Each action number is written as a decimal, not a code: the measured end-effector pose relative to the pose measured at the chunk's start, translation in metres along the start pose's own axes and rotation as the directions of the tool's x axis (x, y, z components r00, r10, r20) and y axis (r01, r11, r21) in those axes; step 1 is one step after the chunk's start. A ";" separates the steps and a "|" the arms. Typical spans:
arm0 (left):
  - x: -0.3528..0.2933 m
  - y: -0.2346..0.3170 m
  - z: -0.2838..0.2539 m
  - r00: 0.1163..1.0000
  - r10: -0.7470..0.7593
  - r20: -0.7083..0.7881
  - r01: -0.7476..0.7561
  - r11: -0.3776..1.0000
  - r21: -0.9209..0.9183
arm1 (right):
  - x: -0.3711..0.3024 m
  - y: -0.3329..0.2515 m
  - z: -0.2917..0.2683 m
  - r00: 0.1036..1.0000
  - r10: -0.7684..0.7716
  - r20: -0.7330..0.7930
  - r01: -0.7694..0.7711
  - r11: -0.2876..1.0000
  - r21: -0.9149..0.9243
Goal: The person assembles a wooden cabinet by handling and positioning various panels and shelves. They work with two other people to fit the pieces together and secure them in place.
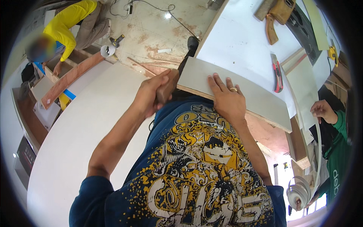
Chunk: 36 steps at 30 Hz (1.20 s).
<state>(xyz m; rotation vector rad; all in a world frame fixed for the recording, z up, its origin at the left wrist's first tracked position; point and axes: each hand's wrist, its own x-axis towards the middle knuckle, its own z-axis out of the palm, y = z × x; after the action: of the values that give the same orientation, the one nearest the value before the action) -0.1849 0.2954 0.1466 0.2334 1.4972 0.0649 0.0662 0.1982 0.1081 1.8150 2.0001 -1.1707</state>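
Note:
My left hand (152, 92) is closed round a brown block (166, 87), probably wood and a little blurred, beside the left end of a grey-faced plywood panel (261, 94). The panel lies along the near edge of a white worktable (227, 36), its layered edge toward my body. My right hand (228, 95) rests on the panel's face with fingers spread, a ring on one of them. Further right on the table is a red and grey utility knife (277, 73).
A wooden hand plane (278, 17) sits at the table's far side. A large white panel (87, 136) spreads on my left. Ahead left, a person in yellow (72, 22) works over wooden drawers. On the right, a person in green (338, 128) holds a coiled edging strip (298, 193).

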 end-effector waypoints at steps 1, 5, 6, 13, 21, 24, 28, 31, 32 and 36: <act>-0.018 0.003 0.003 1.000 0.010 -0.007 -0.010 1.000 0.002 | 0.001 -0.001 0.002 1.000 -0.001 0.001 0.001 1.000 -0.011; -0.038 0.006 0.015 0.999 0.023 -0.034 -0.021 0.999 0.050 | 0.002 -0.001 0.004 1.000 0.006 0.018 -0.006 1.000 -0.013; -0.037 0.006 0.017 0.999 0.024 -0.042 -0.021 0.998 0.063 | 0.002 0.000 0.003 0.999 0.013 0.032 -0.013 1.000 -0.013; -0.025 -0.001 0.027 0.994 0.045 -0.105 -0.035 0.995 0.093 | -0.003 -0.002 0.008 1.000 -0.004 -0.010 0.004 1.000 -0.026; 0.105 -0.056 0.012 0.997 0.070 -0.045 -0.073 0.995 -0.065 | -0.011 0.000 0.031 0.991 -0.052 -0.124 0.041 0.995 -0.091; 0.150 -0.056 0.019 0.999 0.050 0.002 -0.050 0.995 -0.088 | -0.006 0.008 0.021 0.995 -0.034 -0.097 0.026 0.996 -0.087; 0.051 -0.024 -0.012 0.989 0.147 0.000 -0.145 0.975 0.168 | -0.007 -0.003 0.029 0.983 -0.048 -0.175 0.028 0.993 -0.115; -0.024 -0.022 0.003 0.980 0.200 0.008 -0.198 0.959 0.201 | -0.006 -0.005 0.030 0.979 -0.033 -0.200 0.012 0.994 -0.106; -0.033 -0.022 0.006 0.977 0.215 0.007 -0.212 0.954 0.213 | -0.006 -0.006 0.031 0.978 -0.037 -0.205 0.015 0.994 -0.112; -0.033 -0.021 0.011 0.974 0.228 0.001 -0.223 0.950 0.219 | -0.010 -0.008 0.032 0.976 -0.055 -0.213 0.027 0.991 -0.131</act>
<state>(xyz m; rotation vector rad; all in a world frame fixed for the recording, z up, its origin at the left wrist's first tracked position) -0.1789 0.2673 0.1757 0.5831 1.4966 0.0867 0.0501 0.1698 0.0960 1.9162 2.1833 -0.8649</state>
